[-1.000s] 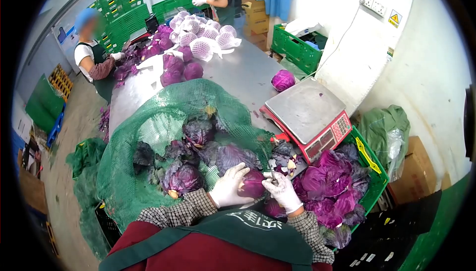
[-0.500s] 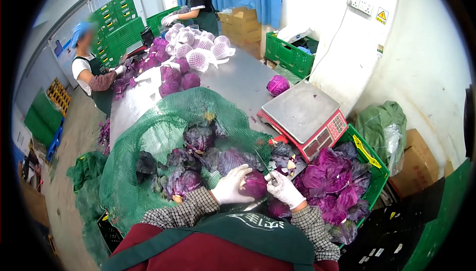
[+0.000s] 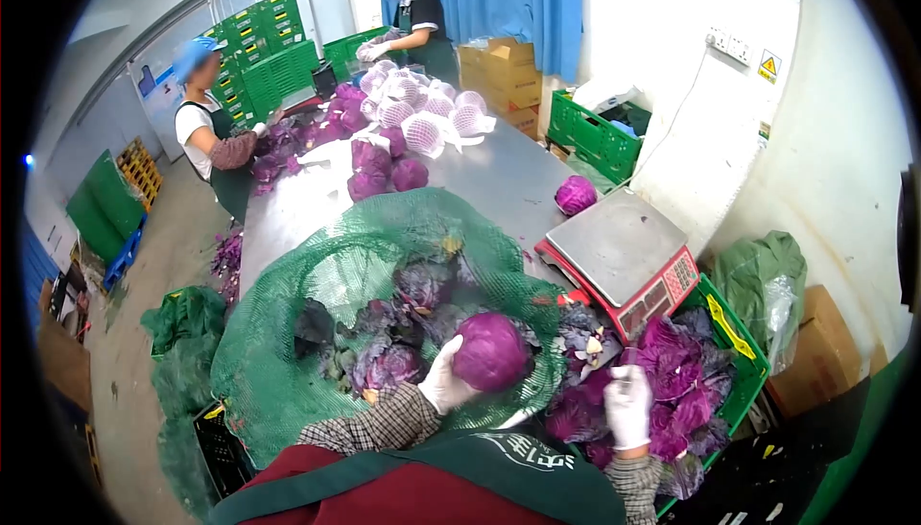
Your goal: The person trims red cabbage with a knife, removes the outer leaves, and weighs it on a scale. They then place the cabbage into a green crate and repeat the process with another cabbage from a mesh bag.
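In my gloved left hand [image 3: 447,383] a trimmed red cabbage [image 3: 491,352] rests, gripped from its left side above the net bag. My right hand [image 3: 628,404], also in a white glove, is closed around a knife whose blade is hardly visible now. It hovers over loose purple leaves [image 3: 672,371] heaped in a green crate [image 3: 753,371]. Beneath the held cabbage, the open green mesh bag [image 3: 278,333] contains several untrimmed red cabbages [image 3: 422,280] with dark outer leaves.
A red-framed scale [image 3: 619,247] stands right of the bag, with one red cabbage [image 3: 576,195] behind it. Net-wrapped cabbages [image 3: 422,112] and bare ones [image 3: 369,165] are piled on the metal table [image 3: 499,175]. Two co-workers [image 3: 216,131] stand at the far side.
My left hand has raised the cabbage, which now shows its round purple side. My right hand has moved away from it, rightward and down, over the leaf crate. The view has shifted slightly.
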`<state>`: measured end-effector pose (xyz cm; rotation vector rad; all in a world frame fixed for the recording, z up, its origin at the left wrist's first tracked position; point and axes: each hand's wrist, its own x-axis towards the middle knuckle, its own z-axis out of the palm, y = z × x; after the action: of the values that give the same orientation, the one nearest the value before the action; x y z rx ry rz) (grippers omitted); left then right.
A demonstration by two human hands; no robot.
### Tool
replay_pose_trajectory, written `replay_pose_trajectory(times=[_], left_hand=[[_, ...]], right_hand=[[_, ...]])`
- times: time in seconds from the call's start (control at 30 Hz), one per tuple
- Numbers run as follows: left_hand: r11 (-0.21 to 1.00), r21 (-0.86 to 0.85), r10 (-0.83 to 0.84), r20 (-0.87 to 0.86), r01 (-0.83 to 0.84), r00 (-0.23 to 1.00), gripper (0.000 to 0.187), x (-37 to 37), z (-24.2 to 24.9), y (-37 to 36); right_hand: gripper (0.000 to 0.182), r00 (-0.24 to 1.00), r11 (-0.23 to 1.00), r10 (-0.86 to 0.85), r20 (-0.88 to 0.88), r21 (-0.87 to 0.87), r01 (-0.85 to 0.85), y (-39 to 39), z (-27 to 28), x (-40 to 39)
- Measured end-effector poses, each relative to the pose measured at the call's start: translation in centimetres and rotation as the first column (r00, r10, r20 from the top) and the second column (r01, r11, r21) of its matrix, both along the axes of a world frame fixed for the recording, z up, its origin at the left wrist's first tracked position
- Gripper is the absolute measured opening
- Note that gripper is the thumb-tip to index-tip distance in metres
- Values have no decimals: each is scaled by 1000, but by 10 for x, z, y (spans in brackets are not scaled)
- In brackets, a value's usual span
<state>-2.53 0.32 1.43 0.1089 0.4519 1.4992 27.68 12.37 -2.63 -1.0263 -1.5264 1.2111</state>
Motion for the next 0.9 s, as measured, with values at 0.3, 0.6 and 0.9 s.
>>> replay_pose_trajectory(times=[0.3, 0.6, 0.9], left_hand=[[939, 229, -334, 434, 256, 837, 75, 5, 10, 18], [828, -24, -192, -951, 560, 243, 81, -29, 101, -22], [920, 356, 277, -888, 165, 368, 126, -16, 76, 14]], right_hand=[[39, 1000, 999, -13, 26, 29, 12, -23, 86, -32], [51, 825, 899, 359, -436, -77, -432, -30, 137, -93], [44, 738, 497, 116, -664, -605, -622, -36, 92, -113]])
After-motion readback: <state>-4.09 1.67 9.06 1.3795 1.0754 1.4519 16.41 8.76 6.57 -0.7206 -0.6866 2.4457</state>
